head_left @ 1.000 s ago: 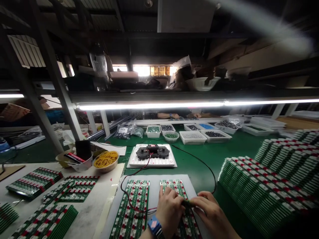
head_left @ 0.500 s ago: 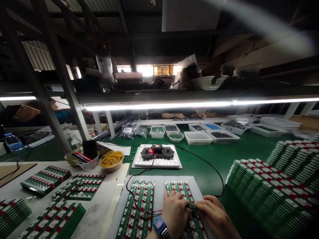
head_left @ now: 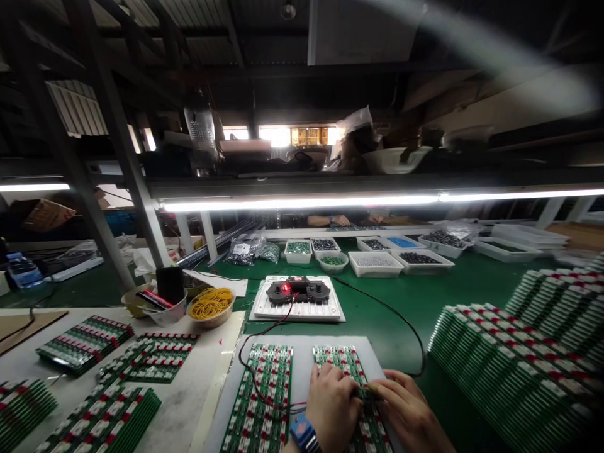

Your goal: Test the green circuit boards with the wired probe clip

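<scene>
A long workbench with a green mat (head_left: 391, 302) runs across the view under a lit shelf, and a co-worker's hands (head_left: 325, 221) show at its far side. Stacked green circuit-board panels (head_left: 509, 365) fill the right side, and further panels (head_left: 85, 345) lie on a white tabletop (head_left: 198, 390) at left, beside a bowl of yellow rubber bands (head_left: 211, 305). White trays of small components (head_left: 375, 264) line the far edge of the mat. Centrally, a test fixture (head_left: 297, 292) with a lit red display sits on a white base, and a red-and-black lead (head_left: 250, 365) runs from it across a left-hand panel (head_left: 257, 396).

The working panel (head_left: 342, 365) lies on a white sheet (head_left: 302, 355), its long axis pointing away from the person toward the fixture. The left hand (head_left: 333, 406), with a blue band on its wrist, and the right hand (head_left: 408, 412) rest over the near end of this panel, with their fingers curled inward and nearly meeting. A small black connector (head_left: 370, 394) sits between the fingertips, on the panel, and appears nearer the right hand. Its own axis cannot be determined. The fingers partly hide it, so a firm grip by either hand cannot be confirmed.
</scene>
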